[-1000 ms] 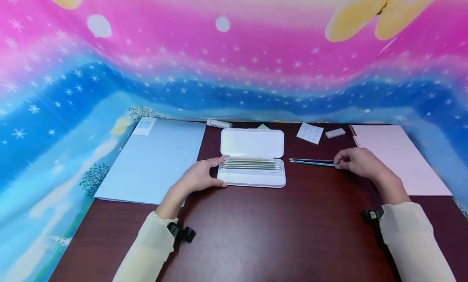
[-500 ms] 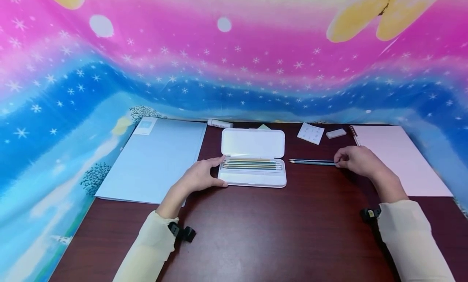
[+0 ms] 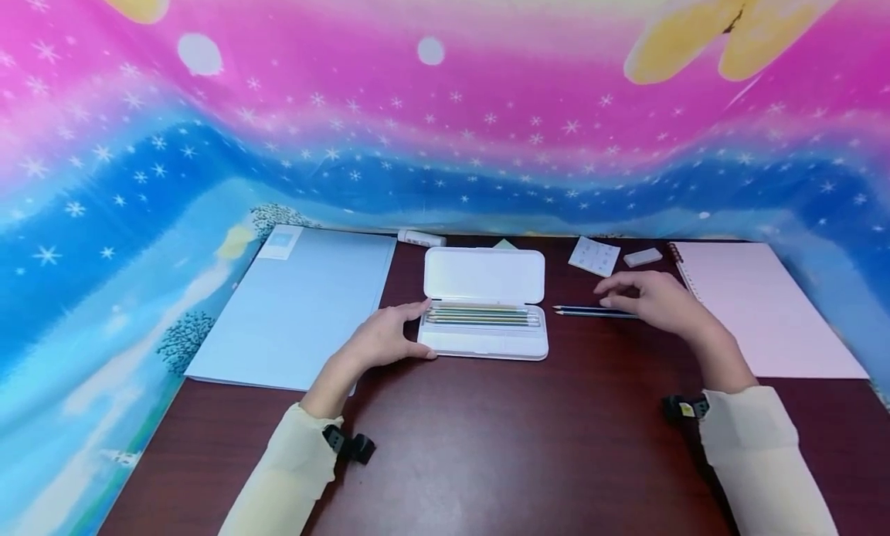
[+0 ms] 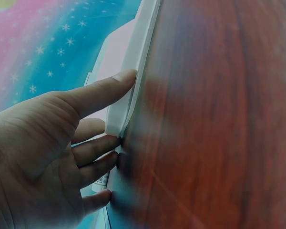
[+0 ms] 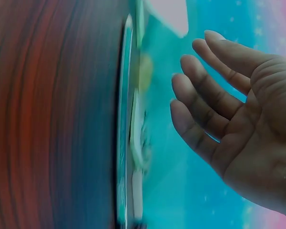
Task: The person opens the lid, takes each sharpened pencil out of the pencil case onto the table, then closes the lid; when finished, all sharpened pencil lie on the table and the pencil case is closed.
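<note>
The head view is bright, evenly lit and bowed at its edges, while both wrist views are dimmer and heavily motion-blurred.

White pencil case [image 3: 484,276] w/ green-gold pencils [image 3: 483,317] at my 12, dark blue pencils [image 3: 591,311] at 1, pale blue folder [image 3: 299,304] at 10, pink notebook [image 3: 758,304] at 2, dark red-brown table [image 3: 521,451], pink/blue starry backdrop [image 3: 445,119].
</note>
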The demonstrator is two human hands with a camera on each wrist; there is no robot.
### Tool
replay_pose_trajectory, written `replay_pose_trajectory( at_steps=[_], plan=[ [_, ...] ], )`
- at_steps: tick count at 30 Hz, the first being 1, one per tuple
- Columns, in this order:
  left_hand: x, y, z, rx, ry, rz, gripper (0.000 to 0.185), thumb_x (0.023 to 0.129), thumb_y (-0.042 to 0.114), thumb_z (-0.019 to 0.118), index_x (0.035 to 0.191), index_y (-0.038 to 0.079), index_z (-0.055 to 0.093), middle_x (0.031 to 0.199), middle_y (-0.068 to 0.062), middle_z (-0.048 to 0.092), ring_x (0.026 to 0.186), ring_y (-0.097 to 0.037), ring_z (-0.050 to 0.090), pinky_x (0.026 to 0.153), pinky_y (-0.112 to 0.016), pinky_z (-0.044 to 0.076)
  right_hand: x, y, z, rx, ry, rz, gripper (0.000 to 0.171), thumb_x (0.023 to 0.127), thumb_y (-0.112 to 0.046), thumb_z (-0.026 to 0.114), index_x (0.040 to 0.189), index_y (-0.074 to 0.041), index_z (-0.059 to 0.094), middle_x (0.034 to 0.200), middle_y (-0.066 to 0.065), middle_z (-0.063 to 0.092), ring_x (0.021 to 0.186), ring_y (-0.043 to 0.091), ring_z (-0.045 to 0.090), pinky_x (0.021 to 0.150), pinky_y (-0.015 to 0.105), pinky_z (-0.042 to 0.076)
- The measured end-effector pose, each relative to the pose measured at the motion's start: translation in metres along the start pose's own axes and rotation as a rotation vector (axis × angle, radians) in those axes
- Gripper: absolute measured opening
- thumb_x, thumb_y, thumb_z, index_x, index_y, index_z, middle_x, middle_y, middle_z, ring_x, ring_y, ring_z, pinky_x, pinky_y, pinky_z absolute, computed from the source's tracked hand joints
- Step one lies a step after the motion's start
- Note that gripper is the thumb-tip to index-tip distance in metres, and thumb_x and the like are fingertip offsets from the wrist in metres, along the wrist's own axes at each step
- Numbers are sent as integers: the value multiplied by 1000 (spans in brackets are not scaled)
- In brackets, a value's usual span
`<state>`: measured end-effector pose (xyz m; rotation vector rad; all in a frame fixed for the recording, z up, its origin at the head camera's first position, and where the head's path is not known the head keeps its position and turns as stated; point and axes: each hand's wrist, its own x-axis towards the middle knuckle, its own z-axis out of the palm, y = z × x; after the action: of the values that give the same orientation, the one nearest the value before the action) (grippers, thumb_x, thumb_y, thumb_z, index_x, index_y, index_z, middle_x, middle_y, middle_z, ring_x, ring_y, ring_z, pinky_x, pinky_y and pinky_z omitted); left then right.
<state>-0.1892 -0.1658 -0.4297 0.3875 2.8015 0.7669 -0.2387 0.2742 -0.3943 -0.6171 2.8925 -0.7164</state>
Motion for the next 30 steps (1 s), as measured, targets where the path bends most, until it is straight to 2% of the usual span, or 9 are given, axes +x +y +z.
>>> replay_pose_trajectory(
  at_steps=[4, 9, 13, 16, 22, 30],
  plan=[
    [1, 1, 0, 0, -2, -8, 96, 77, 42, 88, 156, 16, 41, 157, -8, 49, 145, -28, 46, 114, -50, 42, 10, -24, 16, 37, -22, -46, 24, 97, -30, 69, 119, -23, 75, 103, -3, 76, 91, 16, 64, 83, 37, 49],
    [2, 1, 1, 2, 2, -5, 96, 76, 43, 88, 156, 16, 41, 156, -9, 49, 144, -29, 47, 113, -50, 43, 19, -56, 37, 96, -83, -110, 25, 95, -26, 73, 119, -23, 76, 109, -4, 77, 93, 15, 63, 84, 38, 50],
    [2, 0, 1, -3, 4, -10, 96, 76, 42, 88, 156, 17, 41, 156, -9, 49, 144, -28, 47, 114, -49, 42, 25, -77, 49, 102, -132, -172, 27, 94, -23, 73, 121, -20, 76, 117, -1, 76, 95, 16, 63, 83, 37, 51],
    [1, 0, 1, -7, 6, -6, 96, 76, 42, 88, 156, 17, 41, 156, -8, 49, 144, -28, 47, 114, -49, 42, 28, -88, 56, 56, -173, -201, 29, 95, -22, 72, 124, -18, 75, 122, 2, 74, 104, 17, 67, 89, 42, 54],
    [1, -2, 1, 5, 7, 9, 96, 76, 43, 88, 156, 16, 41, 155, -7, 50, 143, -28, 48, 112, -49, 44, 30, -100, 68, -32, -276, -176, 35, 95, -24, 71, 130, -18, 71, 129, 6, 71, 116, 23, 65, 102, 49, 52],
    [2, -3, 1, 30, 15, 7, 97, 75, 44, 89, 156, 18, 42, 155, -6, 51, 142, -28, 50, 111, -49, 45, 33, -102, 74, -65, -244, -162, 28, 98, -9, 65, 122, -19, 76, 124, 7, 72, 110, 22, 64, 100, 47, 52]
  ],
)
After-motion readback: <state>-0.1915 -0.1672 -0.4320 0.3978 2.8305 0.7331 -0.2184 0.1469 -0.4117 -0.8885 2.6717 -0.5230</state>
